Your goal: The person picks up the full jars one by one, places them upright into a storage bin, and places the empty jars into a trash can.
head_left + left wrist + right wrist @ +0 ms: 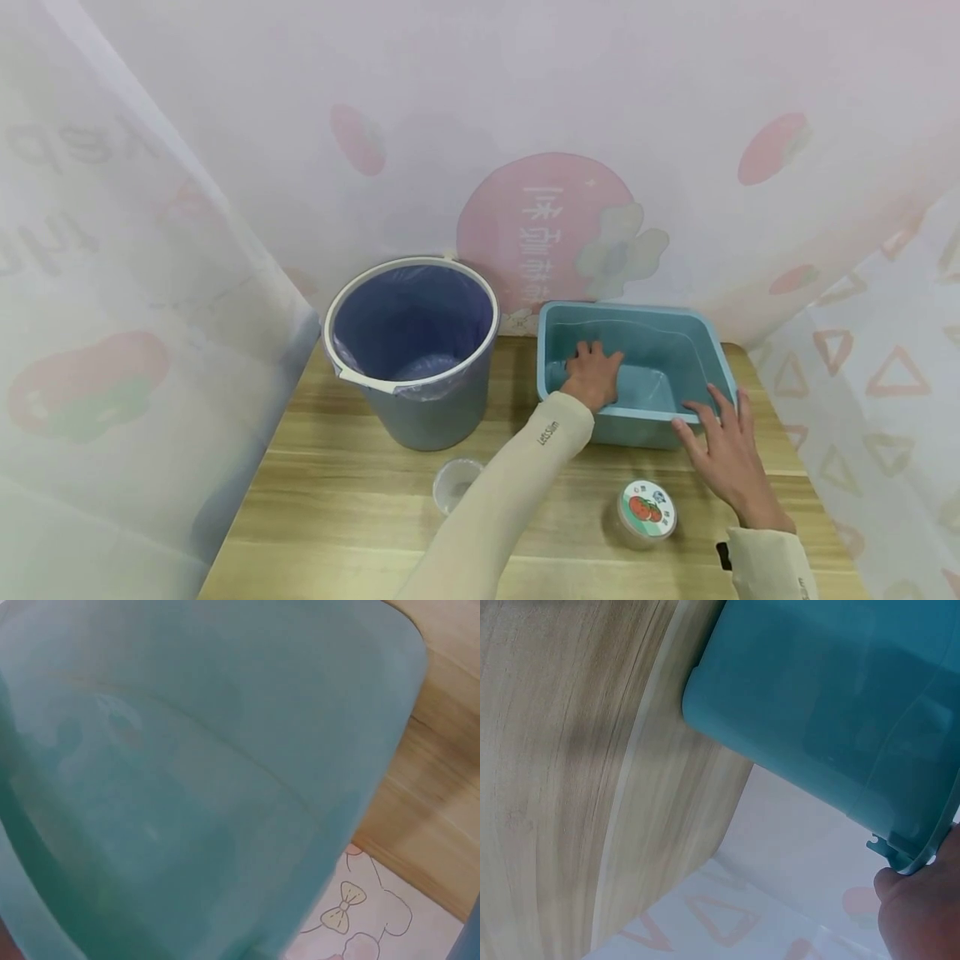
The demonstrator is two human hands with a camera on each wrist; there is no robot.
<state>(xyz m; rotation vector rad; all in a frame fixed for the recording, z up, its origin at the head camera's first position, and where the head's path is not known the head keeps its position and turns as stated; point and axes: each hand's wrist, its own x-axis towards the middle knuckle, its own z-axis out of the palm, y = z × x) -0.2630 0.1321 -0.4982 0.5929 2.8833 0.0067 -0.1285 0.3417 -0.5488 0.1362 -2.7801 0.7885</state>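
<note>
A teal rectangular basin (637, 310) stands on the wooden table at the right. My left hand (594, 373) reaches over its near left rim into the inside, fingers spread and pointing down; the fingertips are hidden. In the left wrist view only the basin's inner wall (187, 787) fills the frame and no fingers show. My right hand (722, 446) rests on the near right corner of the rim with straight fingers. In the right wrist view, part of that hand (922, 915) touches the rim's underside at the basin's outer wall (817, 697).
A grey bucket (412, 350) with a purple liner stands left of the basin. A clear cup (456, 483) and a small round tub with a tomato lid (647, 510) sit nearer me on the table (337, 517). Printed curtains close in the back and both sides.
</note>
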